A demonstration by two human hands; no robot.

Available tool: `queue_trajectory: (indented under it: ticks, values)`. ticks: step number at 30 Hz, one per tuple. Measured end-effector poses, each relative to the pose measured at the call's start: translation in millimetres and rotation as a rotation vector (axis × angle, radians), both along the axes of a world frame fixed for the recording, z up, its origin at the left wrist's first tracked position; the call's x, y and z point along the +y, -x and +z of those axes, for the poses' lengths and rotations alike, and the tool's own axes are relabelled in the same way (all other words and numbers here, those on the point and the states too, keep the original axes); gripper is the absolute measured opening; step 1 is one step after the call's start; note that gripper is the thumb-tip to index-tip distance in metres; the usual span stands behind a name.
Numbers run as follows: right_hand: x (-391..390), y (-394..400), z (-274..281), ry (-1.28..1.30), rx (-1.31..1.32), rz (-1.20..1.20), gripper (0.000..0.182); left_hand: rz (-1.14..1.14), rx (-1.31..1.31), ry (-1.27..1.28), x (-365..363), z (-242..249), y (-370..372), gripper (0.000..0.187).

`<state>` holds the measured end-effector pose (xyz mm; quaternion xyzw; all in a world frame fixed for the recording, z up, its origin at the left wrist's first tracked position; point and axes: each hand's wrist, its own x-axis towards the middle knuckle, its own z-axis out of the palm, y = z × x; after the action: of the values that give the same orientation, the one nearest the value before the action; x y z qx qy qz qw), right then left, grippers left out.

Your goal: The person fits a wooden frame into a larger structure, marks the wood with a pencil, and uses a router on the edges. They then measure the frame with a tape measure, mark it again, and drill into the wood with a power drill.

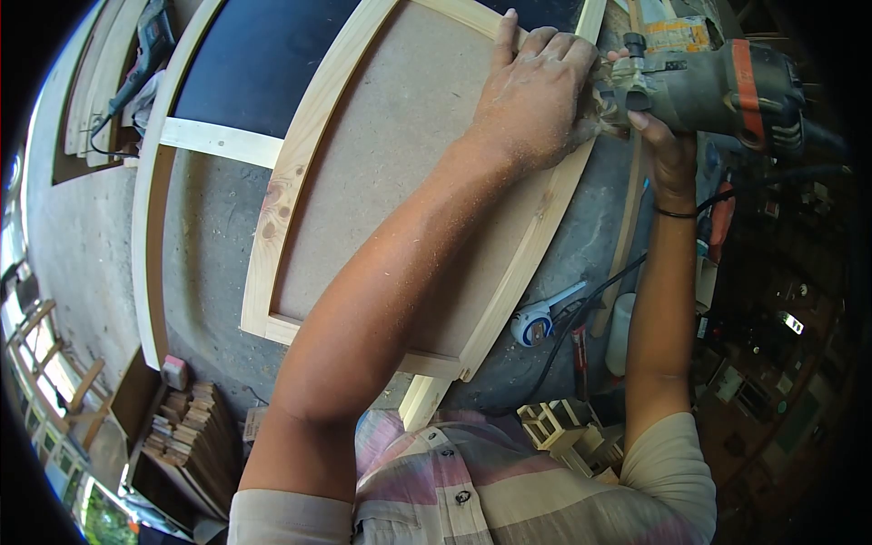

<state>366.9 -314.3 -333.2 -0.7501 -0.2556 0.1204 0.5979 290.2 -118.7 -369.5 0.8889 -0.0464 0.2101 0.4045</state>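
While handheld (crosswise), power tool (695, 91) nose leftward.

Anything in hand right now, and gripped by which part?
The right hand holds the power tool around the front of its body. The left hand lies over the wooden frame; whether it grips anything is unclear.

Grey worktop (207, 259) beneath framed panel (391, 123) and wooden battens (151, 245).
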Motion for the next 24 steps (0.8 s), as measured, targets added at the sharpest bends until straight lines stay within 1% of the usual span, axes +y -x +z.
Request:
queue_trajectory:
  ticks: [1,5,7,13,16,19,24]
  values:
    - [-0.9,-0.6,-0.7,0.000,0.000,0.000,0.028,-0.068,0.048,0.016,4.2,6.3,0.5,0.062]
    - [-3.8,-2.3,-3.5,-0.009,0.013,0.005,0.029,-0.080,0.033,0.008,7.5,11.3,3.2,0.058]
    - [-4.9,-2.5,-4.4,-0.018,0.025,0.002,0.029,-0.042,0.004,0.001,4.4,7.4,0.3,0.055]
    - [-2.1,0.6,-1.7,-0.018,0.025,-0.001,0.029,-0.075,0.044,0.050,5.4,8.8,0.5,0.051]
    - [-1.0,1.3,-0.2,-0.019,0.024,0.004,0.029,-0.054,0.012,0.008,4.1,6.8,0.0,0.050]
    - [-2.6,-0.1,-1.4,-0.001,0.016,0.001,0.030,-0.077,0.010,0.051,5.6,6.5,0.7,0.050]
    - [0.8,1.6,0.1,-0.028,0.025,0.019,0.030,-0.063,0.006,0.023,5.2,5.7,0.6,0.051]
